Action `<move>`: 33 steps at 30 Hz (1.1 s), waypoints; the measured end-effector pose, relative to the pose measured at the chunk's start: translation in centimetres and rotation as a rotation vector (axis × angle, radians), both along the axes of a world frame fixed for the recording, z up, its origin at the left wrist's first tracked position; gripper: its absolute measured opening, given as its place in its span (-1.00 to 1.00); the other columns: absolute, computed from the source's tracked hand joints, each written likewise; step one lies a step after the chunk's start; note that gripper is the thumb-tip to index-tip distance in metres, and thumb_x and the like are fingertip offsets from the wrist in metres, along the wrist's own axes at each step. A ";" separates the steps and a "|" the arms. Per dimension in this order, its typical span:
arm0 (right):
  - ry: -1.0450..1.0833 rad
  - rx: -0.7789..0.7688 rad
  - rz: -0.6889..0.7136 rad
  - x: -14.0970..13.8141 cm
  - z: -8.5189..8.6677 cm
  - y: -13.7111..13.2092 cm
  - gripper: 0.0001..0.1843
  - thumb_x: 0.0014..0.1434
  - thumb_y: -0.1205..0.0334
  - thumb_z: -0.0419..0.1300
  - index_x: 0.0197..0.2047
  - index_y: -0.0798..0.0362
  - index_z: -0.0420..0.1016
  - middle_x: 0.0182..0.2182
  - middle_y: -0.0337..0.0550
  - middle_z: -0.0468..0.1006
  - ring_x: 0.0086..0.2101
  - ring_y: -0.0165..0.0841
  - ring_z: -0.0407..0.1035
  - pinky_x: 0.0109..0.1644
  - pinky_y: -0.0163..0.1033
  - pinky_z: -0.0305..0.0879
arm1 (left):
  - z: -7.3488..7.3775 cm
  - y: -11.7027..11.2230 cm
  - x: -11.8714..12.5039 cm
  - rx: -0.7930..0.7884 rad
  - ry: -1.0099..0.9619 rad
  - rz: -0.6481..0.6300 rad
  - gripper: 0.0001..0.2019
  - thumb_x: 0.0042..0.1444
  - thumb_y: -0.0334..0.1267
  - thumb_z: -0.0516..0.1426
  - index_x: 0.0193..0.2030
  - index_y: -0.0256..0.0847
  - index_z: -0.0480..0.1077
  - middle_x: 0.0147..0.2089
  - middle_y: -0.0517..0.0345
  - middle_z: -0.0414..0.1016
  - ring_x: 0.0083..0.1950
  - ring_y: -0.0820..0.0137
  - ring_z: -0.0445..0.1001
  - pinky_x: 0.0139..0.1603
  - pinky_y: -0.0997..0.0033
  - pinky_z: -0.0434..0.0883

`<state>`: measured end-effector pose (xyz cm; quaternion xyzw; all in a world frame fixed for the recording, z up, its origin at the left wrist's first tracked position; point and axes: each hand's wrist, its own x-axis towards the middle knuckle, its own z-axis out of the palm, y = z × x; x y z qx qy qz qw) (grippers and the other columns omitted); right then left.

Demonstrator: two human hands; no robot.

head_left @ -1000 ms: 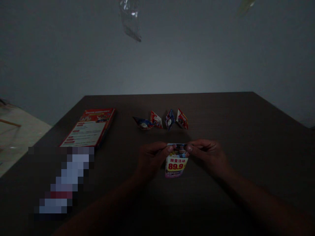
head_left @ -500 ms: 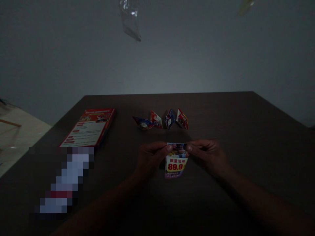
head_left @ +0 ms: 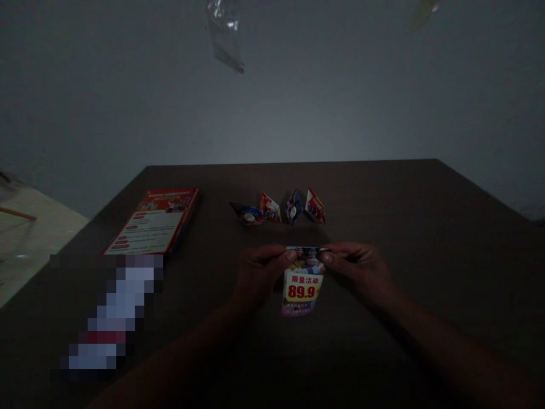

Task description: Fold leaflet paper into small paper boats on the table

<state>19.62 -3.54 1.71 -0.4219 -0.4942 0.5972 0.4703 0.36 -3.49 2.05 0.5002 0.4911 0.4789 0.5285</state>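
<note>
Printed paper slip (head_left: pixel 301 292), marked 89.9: pinched at its upper edge by the left hand (head_left: pixel 264 271) and the right hand (head_left: pixel 363 266), held over the tabletop (head_left: pixel 383 204). Folded paper pieces (head_left: pixel 293 209), red and blue: ranged beyond the hands. Red-and-white printed item (head_left: pixel 151 224): laid toward the left.

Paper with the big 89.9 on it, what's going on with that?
A person is holding the paper up near its top edge, pinched between thumb and fingers of the left hand on one side and the right hand on the other. Its lower part hangs down over the table. Just beyond the hands, some folded paper pieces in red and blue sit in a row. Off to the left lies a red-and-white printed sheet.
</note>
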 end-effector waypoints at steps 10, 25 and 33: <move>-0.011 0.050 -0.048 0.1 -0.3 0.3 -0.91 -0.04 0.19 0.35 -0.42 0.01 0.63 -0.48 -0.17 0.63 -0.44 -0.35 0.48 -0.31 -0.26 0.39 | -0.9 0.5 0.1 -0.049 -0.098 0.001 -0.79 -0.09 -0.15 0.27 -0.38 -0.28 0.56 -0.43 0.09 0.58 -0.45 0.37 0.50 -0.47 0.46 0.41; 0.024 -0.097 -0.020 0.1 -1.9 1.7 -0.86 -0.05 0.20 0.35 -0.48 0.11 0.59 -0.52 -0.17 0.58 -0.47 -0.43 0.40 -0.31 -0.30 0.30 | -1.3 2.9 -0.2 0.011 0.105 -0.088 -0.80 -0.10 -0.19 0.25 -0.40 -0.30 0.54 -0.43 0.10 0.56 -0.39 0.40 0.47 -0.40 0.50 0.35; -0.048 -0.172 0.073 -0.9 -1.5 1.8 -0.80 -0.13 0.14 0.38 -0.52 0.12 0.58 -0.54 -0.17 0.58 -0.52 -0.46 0.38 -0.38 -0.33 0.29 | -1.4 4.1 -0.2 0.030 0.277 -0.365 -0.79 -0.04 -0.17 0.20 -0.44 -0.32 0.53 -0.51 0.14 0.52 -0.48 0.47 0.41 -0.48 0.55 0.28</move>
